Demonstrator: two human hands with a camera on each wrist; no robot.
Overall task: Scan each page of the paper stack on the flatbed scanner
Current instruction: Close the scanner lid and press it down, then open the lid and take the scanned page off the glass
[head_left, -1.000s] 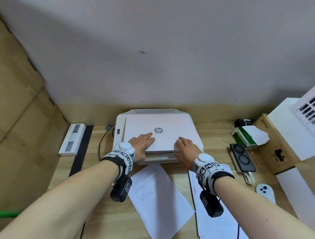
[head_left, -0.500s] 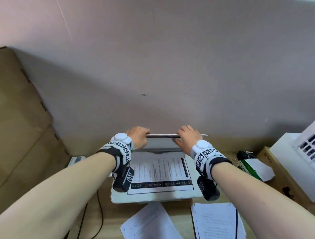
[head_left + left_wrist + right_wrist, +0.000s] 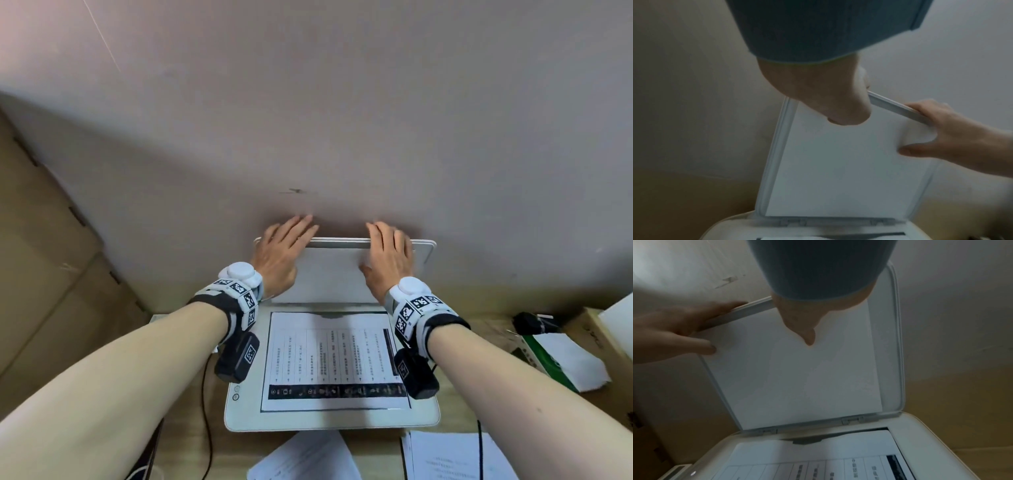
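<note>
Both hands, left hand (image 3: pixel 279 255) and right hand (image 3: pixel 388 260), fingers straight, press the white plastic scanner lid (image 3: pixel 334 270) upright; released carelessly, it could drop onto the printed white page (image 3: pixel 334 359).

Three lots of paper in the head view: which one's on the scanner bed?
The printed page with the black band along its near edge, on the scanner glass under the raised lid. The loose sheet and paper stack lie on the desk.

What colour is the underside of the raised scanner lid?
Plain white, with a pale grey rim. The scanner lid underside shows best in the right wrist view.
</note>
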